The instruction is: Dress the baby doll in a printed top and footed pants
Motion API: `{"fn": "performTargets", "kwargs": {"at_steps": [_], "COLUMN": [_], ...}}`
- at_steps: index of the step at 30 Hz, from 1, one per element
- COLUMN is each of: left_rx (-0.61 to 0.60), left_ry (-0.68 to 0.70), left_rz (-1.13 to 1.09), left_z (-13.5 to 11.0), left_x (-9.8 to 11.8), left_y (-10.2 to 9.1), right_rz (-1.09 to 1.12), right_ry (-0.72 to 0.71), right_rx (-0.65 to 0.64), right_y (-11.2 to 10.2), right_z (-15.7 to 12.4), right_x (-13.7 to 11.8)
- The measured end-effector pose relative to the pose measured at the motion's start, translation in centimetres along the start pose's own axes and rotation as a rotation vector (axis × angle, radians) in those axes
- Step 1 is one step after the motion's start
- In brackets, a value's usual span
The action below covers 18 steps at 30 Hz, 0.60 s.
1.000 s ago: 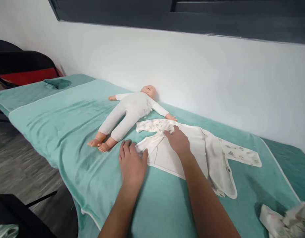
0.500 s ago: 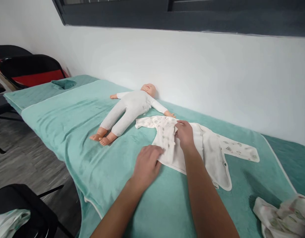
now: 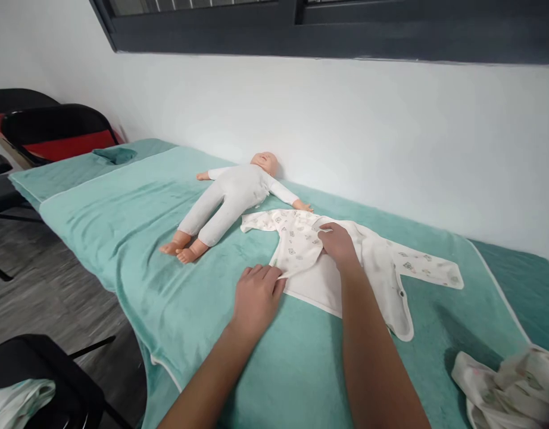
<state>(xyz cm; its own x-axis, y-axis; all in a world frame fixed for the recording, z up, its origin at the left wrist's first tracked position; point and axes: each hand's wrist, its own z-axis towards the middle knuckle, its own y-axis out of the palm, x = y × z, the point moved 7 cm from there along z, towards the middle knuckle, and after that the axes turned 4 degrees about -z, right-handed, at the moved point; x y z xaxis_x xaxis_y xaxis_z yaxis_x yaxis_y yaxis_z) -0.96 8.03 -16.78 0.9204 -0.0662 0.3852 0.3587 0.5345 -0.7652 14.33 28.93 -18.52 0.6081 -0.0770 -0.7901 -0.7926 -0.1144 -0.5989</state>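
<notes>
A white baby shirt (image 3: 301,241) with a small print lies spread on the green cloth, its far front panel folded open on the right and its sleeves stretched out to both sides. My left hand (image 3: 259,292) pinches the lower left corner of the shirt's front panel. With closed fingers my right hand (image 3: 339,243) grips the inner edge of that same panel, near the middle of the shirt. Behind the shirt a baby doll (image 3: 239,187) in a white body suit lies on its back, one hand close to the shirt's collar.
The green cloth (image 3: 122,226) covers the table up to the white wall. A crumpled printed cloth (image 3: 511,387) lies at the front right. Black chairs (image 3: 60,131) stand at the left, and another chair (image 3: 37,369) at the front left holds a folded cloth (image 3: 19,402).
The shirt's left front panel, bunched before, is now drawn flatter to the right with its print showing. My right hand has moved slightly right, my left hand slightly left.
</notes>
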Motion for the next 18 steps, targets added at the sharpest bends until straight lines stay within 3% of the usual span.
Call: {"fn": "performTargets", "kwargs": {"at_steps": [7, 14, 18], "left_rx": [-0.031, -0.059, -0.018], "left_ry": [0.003, -0.022, -0.042], "left_rz": [0.043, 0.056, 0.024], "left_z": [0.1, 0.1, 0.1], "left_x": [0.3, 0.2, -0.1], "left_y": [0.0, 0.4, 0.4], "right_rz": [0.111, 0.521, 0.7], "right_ry": [0.012, -0.033, -0.01], "right_rx": [0.033, -0.154, -0.126], "right_y": [-0.3, 1.0, 0.9], "right_z": [0.2, -0.9, -1.0], "right_x": [0.3, -1.4, -1.3]}}
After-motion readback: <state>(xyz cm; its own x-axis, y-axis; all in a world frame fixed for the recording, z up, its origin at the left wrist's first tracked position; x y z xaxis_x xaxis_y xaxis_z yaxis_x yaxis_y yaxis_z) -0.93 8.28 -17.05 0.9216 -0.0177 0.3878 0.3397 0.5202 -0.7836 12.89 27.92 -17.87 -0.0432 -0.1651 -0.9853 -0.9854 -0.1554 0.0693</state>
